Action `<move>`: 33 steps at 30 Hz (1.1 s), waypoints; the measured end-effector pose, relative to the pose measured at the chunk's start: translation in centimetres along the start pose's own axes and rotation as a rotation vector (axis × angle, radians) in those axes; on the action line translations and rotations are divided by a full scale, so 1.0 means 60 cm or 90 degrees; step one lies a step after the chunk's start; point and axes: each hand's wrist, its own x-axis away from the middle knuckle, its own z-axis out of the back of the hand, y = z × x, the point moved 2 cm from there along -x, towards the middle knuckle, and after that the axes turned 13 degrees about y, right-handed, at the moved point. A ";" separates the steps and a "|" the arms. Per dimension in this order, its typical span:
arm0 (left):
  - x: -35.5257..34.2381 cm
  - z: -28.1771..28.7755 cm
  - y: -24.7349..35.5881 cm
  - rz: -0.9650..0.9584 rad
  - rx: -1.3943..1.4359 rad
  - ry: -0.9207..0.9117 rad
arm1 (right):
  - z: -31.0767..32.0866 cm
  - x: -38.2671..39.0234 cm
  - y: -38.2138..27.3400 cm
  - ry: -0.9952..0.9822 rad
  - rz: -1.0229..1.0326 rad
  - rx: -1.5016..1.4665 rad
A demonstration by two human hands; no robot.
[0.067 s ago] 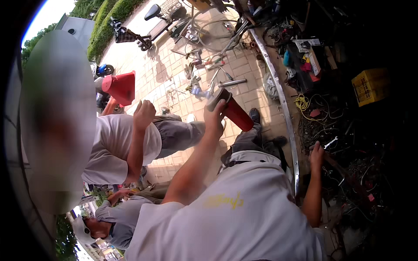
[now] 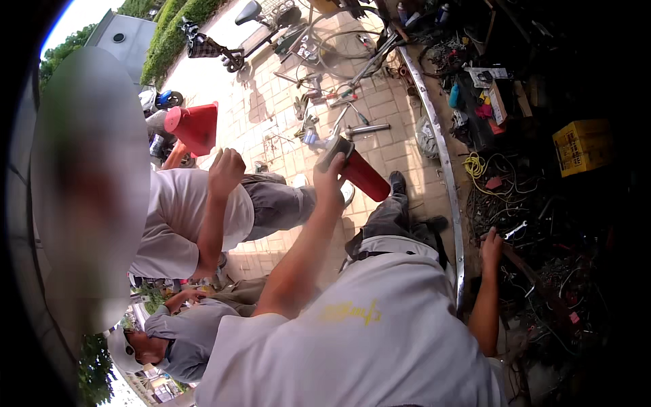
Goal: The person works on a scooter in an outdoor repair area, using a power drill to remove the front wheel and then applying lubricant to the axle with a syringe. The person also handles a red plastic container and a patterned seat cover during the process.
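My left hand is wrapped round the dark, rimmed end of a red tube. The tube slants down to the right, above my feet and the paving. Its inside is hidden from view. Off to the right, my right hand is closed, with the bright end of a metal wrench sticking out past the fingers. Beneath that hand lies a dark heap of metal parts. On the left, a co-worker in a white shirt holds up a red cone-shaped piece; their other hand is raised and closed.
Hand tools and a bicycle wheel lie on the brick paving ahead. A metal strip curves along the paving's right edge. Beyond it are a yellow crate and yellow cord. Another person sits lower left.
The whole view has shifted slightly. Against the paving, my left hand and the red tube have moved a little to the left. Both hands keep their hold.
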 end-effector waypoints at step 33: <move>-0.243 0.258 0.063 -0.012 0.593 -0.236 | -0.056 0.043 0.073 0.026 -0.236 0.077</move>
